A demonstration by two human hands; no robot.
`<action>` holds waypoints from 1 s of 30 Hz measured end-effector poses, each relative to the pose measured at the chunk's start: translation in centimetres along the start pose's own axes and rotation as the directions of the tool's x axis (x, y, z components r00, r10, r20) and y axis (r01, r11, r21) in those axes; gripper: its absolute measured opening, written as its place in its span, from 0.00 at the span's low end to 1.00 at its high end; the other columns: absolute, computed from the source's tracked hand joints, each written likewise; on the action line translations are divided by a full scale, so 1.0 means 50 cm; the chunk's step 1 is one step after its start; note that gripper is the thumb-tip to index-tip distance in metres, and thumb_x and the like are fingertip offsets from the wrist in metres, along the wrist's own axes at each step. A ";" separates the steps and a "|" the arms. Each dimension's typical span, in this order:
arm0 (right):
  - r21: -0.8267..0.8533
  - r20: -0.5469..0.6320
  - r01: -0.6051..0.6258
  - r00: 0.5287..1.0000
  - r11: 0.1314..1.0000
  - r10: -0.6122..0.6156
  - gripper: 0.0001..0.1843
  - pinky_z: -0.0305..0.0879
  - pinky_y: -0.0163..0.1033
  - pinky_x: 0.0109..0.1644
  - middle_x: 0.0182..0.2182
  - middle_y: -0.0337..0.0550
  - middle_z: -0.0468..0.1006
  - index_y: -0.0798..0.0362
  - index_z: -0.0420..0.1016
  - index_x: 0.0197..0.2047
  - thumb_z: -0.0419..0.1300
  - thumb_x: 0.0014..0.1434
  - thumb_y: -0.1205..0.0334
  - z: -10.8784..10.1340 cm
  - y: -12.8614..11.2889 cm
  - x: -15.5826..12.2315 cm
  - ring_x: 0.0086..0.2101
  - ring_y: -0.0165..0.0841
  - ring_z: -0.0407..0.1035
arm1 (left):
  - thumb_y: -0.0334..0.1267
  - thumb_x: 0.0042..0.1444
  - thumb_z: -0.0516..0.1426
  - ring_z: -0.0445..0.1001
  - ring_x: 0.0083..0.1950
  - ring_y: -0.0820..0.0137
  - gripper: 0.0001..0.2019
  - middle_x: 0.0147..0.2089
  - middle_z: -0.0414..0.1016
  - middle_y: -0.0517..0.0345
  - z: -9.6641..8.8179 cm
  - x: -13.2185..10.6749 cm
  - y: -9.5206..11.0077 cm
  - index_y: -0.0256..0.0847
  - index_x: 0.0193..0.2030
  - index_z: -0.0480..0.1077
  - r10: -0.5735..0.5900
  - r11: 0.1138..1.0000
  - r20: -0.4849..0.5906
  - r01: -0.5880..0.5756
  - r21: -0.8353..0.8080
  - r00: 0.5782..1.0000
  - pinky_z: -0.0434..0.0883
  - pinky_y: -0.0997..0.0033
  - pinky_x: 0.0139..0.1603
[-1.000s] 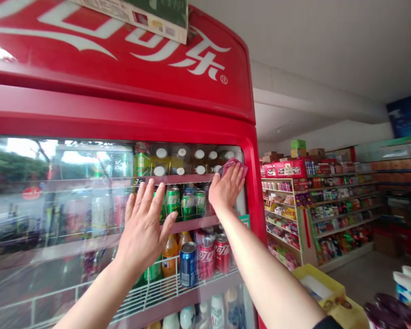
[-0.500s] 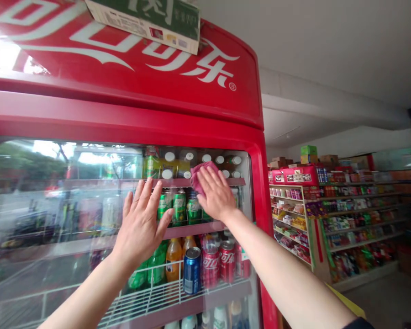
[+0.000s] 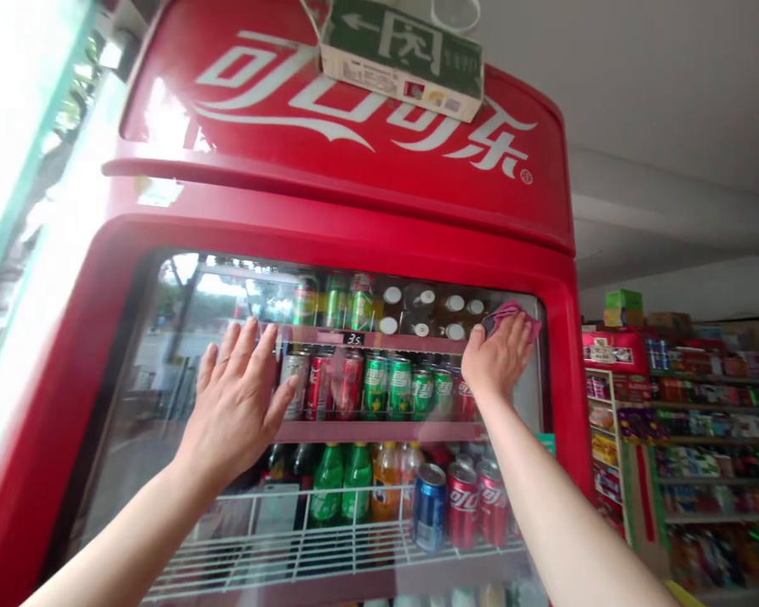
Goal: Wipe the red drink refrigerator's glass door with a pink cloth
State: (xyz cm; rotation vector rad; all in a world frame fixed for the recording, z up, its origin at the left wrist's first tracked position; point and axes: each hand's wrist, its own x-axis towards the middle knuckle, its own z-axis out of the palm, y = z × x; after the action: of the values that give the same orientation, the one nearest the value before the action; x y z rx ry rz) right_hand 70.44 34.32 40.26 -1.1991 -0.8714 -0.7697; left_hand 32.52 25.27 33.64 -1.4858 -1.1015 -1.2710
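Observation:
A tall red drinks fridge with a glass door fills the view. My left hand lies flat on the glass with fingers spread, left of the middle shelf of cans. My right hand presses a pink cloth against the upper right corner of the glass, fingers laid over it. Behind the glass stand cans in red and green, bottles on a white wire shelf, and capped bottles on the top shelf.
A green exit sign box hangs in front of the fridge's top panel. Store shelves stocked with packaged goods run along the right. A bright window or door frame is at the left.
My right hand with the cloth swept left across the glass, then back to the upper right corner. The view shifted left, so more of the fridge's left side shows. My left hand stayed flat.

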 end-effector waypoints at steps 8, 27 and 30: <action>0.106 0.140 0.345 0.923 0.933 -0.358 0.37 0.42 0.67 0.83 0.81 0.60 0.52 0.67 0.57 0.81 0.50 0.76 0.55 0.006 -0.332 -0.112 0.80 0.53 0.44 | 0.58 0.76 0.47 0.44 0.87 0.44 0.38 0.86 0.50 0.35 -0.046 -0.028 -0.114 0.39 0.84 0.50 -0.037 0.999 -0.003 0.037 0.002 0.999 0.51 0.32 0.83; 0.088 0.188 0.282 0.937 0.955 -0.294 0.37 0.42 0.67 0.83 0.82 0.60 0.51 0.66 0.55 0.82 0.46 0.76 0.57 -0.024 -0.317 -0.200 0.80 0.52 0.43 | 0.56 0.76 0.48 0.41 0.88 0.48 0.38 0.87 0.48 0.39 -0.153 -0.043 -0.239 0.38 0.84 0.49 0.009 0.997 0.006 -0.008 -0.078 1.000 0.48 0.38 0.85; 0.065 0.096 0.043 0.994 0.997 -0.049 0.39 0.47 0.73 0.80 0.80 0.65 0.54 0.69 0.56 0.81 0.46 0.73 0.58 -0.017 -0.330 -0.224 0.79 0.58 0.47 | 0.55 0.75 0.50 0.41 0.88 0.49 0.38 0.87 0.47 0.40 -0.172 -0.045 -0.264 0.39 0.85 0.49 0.020 0.996 -0.009 -0.021 -0.085 1.000 0.48 0.39 0.86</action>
State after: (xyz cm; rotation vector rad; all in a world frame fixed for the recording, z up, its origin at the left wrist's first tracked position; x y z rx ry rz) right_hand 50.99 30.72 37.66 -1.1719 -0.9997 -0.7201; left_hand 17.57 19.82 33.15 -1.5502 -1.0357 -1.3229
